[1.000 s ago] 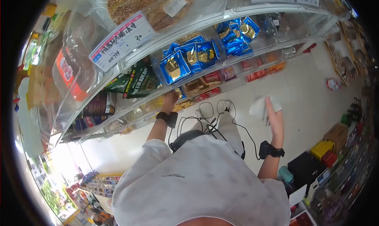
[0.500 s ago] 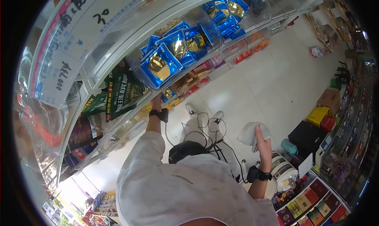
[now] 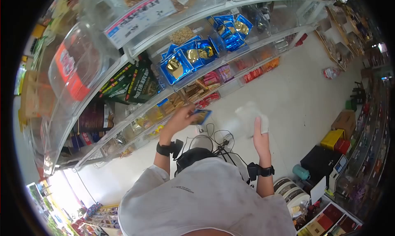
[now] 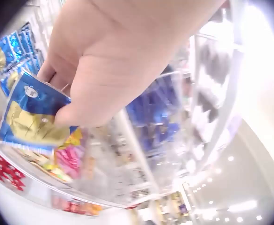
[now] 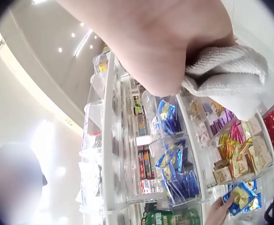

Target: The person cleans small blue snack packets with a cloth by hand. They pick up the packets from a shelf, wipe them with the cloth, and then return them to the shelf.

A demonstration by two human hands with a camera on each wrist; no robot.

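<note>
My left hand [image 3: 181, 120] pinches a blue and gold snack packet [image 4: 34, 117] between thumb and fingers, held just out from the lower shelf bins. In the left wrist view the thumb lies across the packet's gold side. My right hand [image 3: 261, 141] grips a folded white cloth [image 5: 228, 75] out over the floor, away from the shelf. More blue and gold packets [image 3: 191, 57] fill a clear bin on the shelf above my left hand.
Dark green bags [image 3: 138, 81] lie on the shelf left of the blue packets. A price tag [image 3: 142, 15] hangs on the upper shelf edge. Cables [image 3: 218, 141] dangle before my legs. A yellow box [image 3: 332, 139] and a black machine [image 3: 321, 164] stand at the right.
My left hand has come out from the lower shelf with a blue and gold packet and moved right. My right hand still holds the cloth and has shifted slightly left.
</note>
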